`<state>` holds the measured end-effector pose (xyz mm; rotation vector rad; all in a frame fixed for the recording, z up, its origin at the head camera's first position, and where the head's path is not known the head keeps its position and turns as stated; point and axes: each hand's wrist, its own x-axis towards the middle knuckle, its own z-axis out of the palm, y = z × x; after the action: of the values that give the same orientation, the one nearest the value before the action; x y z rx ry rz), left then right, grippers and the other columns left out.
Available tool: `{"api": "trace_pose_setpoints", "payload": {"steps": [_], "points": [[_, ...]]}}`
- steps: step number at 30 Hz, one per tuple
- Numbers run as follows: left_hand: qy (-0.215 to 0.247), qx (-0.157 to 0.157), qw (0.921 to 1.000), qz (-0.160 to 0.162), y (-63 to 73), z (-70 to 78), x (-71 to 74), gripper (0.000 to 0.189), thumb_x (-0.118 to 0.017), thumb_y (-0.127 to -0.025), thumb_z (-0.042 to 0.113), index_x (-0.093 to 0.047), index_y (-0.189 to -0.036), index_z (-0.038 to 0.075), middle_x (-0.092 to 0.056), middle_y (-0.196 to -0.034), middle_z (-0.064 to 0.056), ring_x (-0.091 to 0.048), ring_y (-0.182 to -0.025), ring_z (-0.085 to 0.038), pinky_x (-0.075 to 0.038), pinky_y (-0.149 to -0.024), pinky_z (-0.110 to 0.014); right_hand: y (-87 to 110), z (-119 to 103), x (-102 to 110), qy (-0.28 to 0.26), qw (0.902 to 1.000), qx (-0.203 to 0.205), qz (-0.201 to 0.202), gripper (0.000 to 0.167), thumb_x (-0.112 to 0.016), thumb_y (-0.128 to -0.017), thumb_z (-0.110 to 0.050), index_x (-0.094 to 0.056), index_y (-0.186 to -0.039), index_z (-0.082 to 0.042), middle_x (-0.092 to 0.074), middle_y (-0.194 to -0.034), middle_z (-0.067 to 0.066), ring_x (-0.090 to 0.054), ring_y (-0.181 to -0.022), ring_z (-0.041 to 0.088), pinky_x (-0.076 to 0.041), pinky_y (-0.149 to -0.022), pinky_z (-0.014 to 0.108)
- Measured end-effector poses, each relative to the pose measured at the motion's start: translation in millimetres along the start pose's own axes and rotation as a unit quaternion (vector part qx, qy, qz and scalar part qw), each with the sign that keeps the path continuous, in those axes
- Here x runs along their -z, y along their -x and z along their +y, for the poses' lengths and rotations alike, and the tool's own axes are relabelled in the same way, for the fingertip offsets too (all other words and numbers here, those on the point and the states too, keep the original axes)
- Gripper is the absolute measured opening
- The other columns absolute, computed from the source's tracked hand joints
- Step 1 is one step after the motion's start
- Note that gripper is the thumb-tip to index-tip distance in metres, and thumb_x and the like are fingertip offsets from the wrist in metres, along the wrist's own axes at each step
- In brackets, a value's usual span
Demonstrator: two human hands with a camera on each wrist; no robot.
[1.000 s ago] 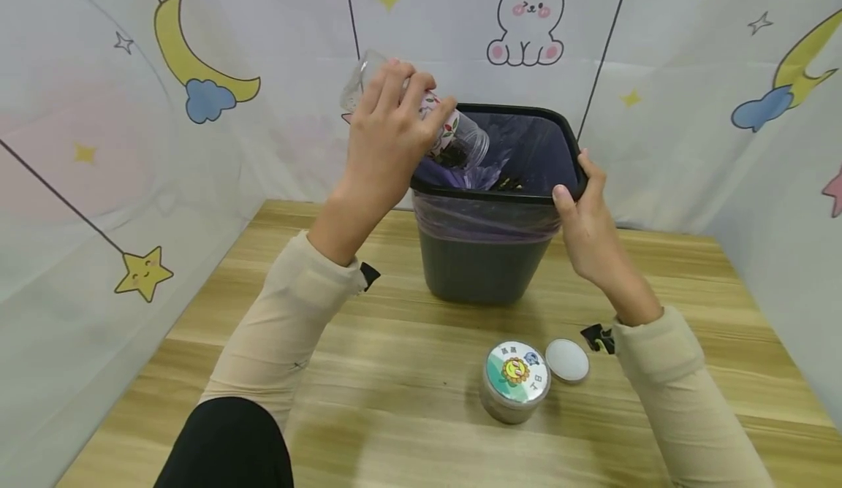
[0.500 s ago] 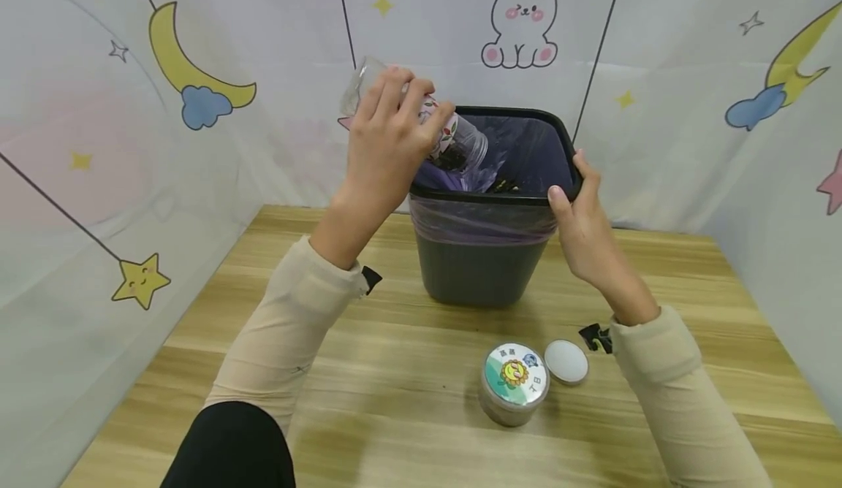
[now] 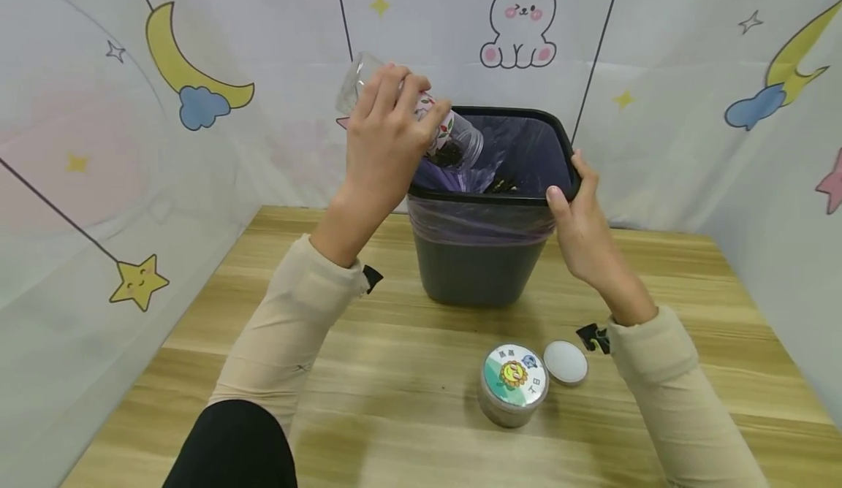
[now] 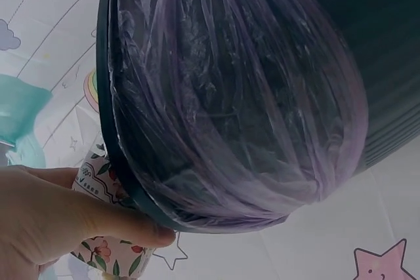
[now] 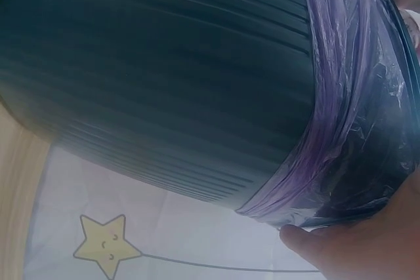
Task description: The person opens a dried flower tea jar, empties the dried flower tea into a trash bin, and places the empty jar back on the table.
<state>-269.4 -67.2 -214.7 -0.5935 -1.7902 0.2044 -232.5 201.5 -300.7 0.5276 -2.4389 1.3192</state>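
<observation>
My left hand (image 3: pixel 388 134) grips a clear jar (image 3: pixel 468 143) with a floral label, tilted mouth-down over the trash can (image 3: pixel 483 272). Dark loose bits, like tea leaves, lie inside near the jar's mouth. The can is dark grey with a black rim, and a purple plastic bag (image 4: pixel 249 109) is folded over its outside. On the right, my right hand (image 3: pixel 582 229) holds the rim, thumb on the near side and fingers around the outside. Some dark and yellowish bits (image 3: pixel 503 185) show in the bag. In the left wrist view the floral label (image 4: pixel 105 250) shows behind my thumb.
A round lidded tub (image 3: pixel 513 386) with a sunflower sticker stands on the wood-grain table (image 3: pixel 395 415), nearer to me. Beside it lies a small white lid (image 3: pixel 566 361). A printed cloth (image 3: pixel 421 28) hangs behind the can and along both sides.
The jar stays tilted over the can, with only a slight shift. Both hands keep their hold. The whole view has drifted a little.
</observation>
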Motion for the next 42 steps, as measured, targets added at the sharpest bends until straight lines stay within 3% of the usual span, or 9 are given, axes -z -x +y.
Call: {"api": "trace_pose_setpoints", "payload": {"steps": [11,27,37,42], "points": [[0.004,-0.017,0.9998,0.0,3.7,-0.2,-5.4,0.047,-0.041,-0.099,-0.01,-0.077,-0.102,0.021,-0.063,-0.106,-0.007,-0.053,-0.108,-0.028,-0.031,-0.114,-0.035,-2.0,2.3,0.1,0.001,1.0,-0.008,0.002,0.084,-0.032,-0.101,-0.059,0.0,-0.158,-0.007,0.003,-0.165,0.009,-0.006,-0.149,0.031,-0.008,-0.119,0.055],[0.005,-0.012,0.9999,-0.004,1.7,-0.1,-9.2,0.047,-0.041,-0.101,-0.009,-0.077,-0.103,0.021,-0.063,-0.107,-0.005,-0.053,-0.109,-0.028,-0.029,-0.115,-0.034,-2.8,2.1,2.0,0.007,1.0,-0.002,-0.005,0.084,-0.03,-0.101,-0.061,0.002,-0.158,-0.008,0.006,-0.165,0.006,-0.003,-0.149,0.029,-0.006,-0.118,0.056],[0.034,-0.027,0.9989,0.015,1.3,0.4,-5.9,0.046,-0.043,-0.1,-0.008,-0.078,-0.104,0.021,-0.063,-0.107,-0.006,-0.053,-0.108,-0.028,-0.028,-0.116,-0.033,-1.4,0.0,3.2,0.012,0.9998,-0.012,-0.011,0.083,-0.029,-0.102,-0.059,0.003,-0.158,-0.008,0.007,-0.165,0.007,-0.002,-0.149,0.032,-0.006,-0.117,0.059],[0.01,-0.036,0.9993,0.006,0.7,-2.4,-3.7,0.046,-0.043,-0.1,-0.01,-0.078,-0.105,0.021,-0.064,-0.109,-0.006,-0.054,-0.108,-0.028,-0.027,-0.116,-0.033,-2.1,-0.8,4.2,0.015,0.9997,-0.014,-0.011,0.082,-0.029,-0.102,-0.059,0.003,-0.158,-0.008,0.007,-0.165,0.007,-0.003,-0.149,0.032,-0.007,-0.117,0.059]]}}
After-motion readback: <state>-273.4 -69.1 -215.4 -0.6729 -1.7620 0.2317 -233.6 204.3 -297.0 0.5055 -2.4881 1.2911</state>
